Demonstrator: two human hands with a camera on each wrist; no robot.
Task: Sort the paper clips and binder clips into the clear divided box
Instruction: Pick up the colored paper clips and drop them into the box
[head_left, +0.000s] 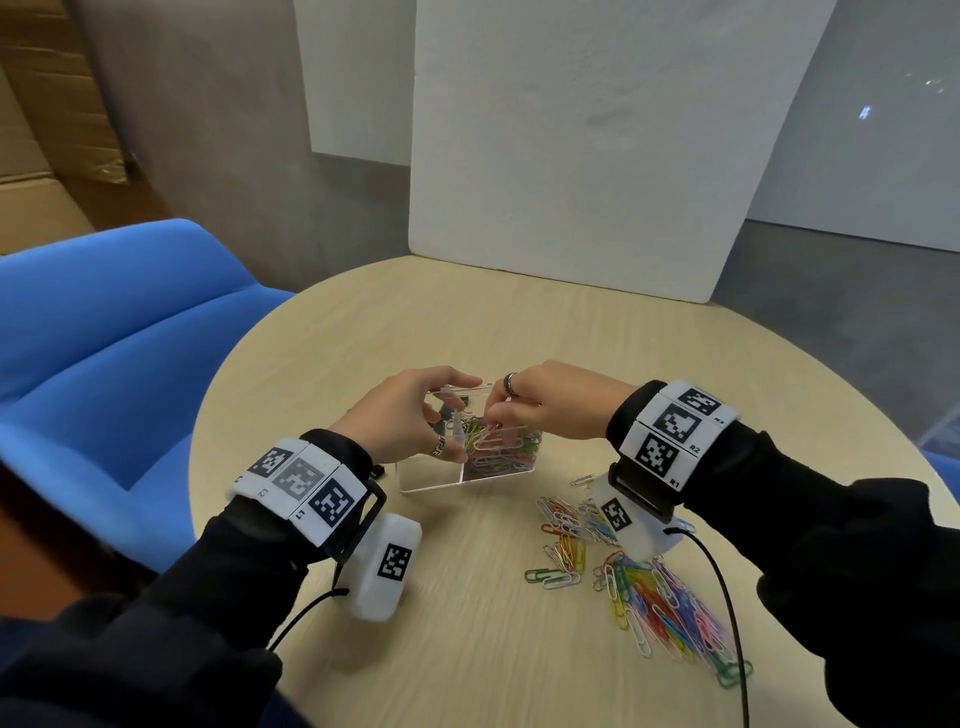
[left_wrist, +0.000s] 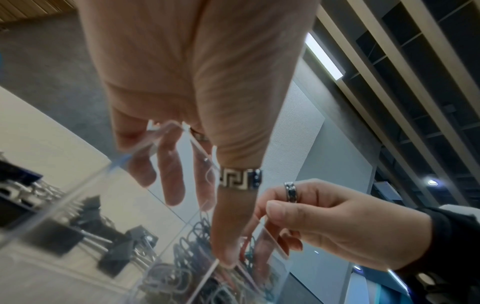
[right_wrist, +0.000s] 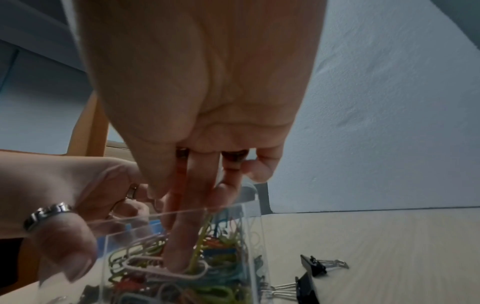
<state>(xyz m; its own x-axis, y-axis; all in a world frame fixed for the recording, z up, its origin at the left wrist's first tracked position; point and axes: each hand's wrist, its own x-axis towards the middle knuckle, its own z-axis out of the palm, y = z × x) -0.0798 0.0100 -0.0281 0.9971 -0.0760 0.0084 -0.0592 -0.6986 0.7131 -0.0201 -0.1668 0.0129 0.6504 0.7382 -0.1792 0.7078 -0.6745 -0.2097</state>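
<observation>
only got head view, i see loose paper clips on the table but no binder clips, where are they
Observer: Right wrist view shows two black binder clips lying on the table beside the clear divided box.
Operator: any in the box yet
Observer: Yes, left wrist view shows more binder clips in the compartment next to the paper clips.
Operator: and those fingers in the box
Observer: The right hand's fingertips touch the paper clips inside.

Office meeting nook: round table (head_left: 363, 364), blue chair (head_left: 104, 338), slatted ceiling (left_wrist: 402, 61).
</observation>
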